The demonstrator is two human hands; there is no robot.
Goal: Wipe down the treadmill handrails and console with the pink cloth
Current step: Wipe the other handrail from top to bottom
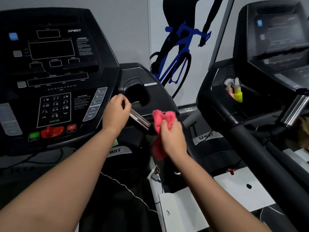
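The left hand [117,111] curls over the far end of the chrome grip [139,118], hiding where it joins the console [50,64], whose left side runs off the edge and whose warning print is too small to read. The right hand [173,138] covers the middle of the pink cloth [164,117], so only its bunched top and hanging tail show. At the right, the second treadmill [275,39] is blurred and cut off, and the yellow-tipped things [237,96] in its pocket cannot be told.
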